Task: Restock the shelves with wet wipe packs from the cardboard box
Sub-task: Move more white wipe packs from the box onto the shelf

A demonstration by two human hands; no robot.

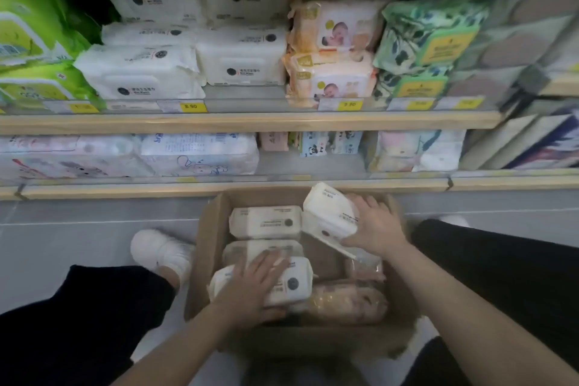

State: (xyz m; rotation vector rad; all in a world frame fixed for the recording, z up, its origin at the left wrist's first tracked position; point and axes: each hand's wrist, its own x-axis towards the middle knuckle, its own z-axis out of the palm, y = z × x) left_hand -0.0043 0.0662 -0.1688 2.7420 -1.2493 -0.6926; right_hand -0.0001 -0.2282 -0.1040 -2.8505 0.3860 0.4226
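At the bottom of the frame my left hand (255, 283) lies over a white rectangular plastic wet wipe pack (291, 282) in the near left of the open brown cardboard box (200, 260), thumb curled under its near edge. Right of centre, my right hand (374, 224) clasps a second white pack (330, 210), tilted up above the box's far right corner. Matching white packs (241, 59) fill the wooden shelf (250, 122) across the upper frame.

Pale grey floor tiles (78, 229) were seen to the left of the hands. Beyond them, wood-edged shelves (250, 122) were fitted with yellow price tags (191, 106). The lighting was dim.
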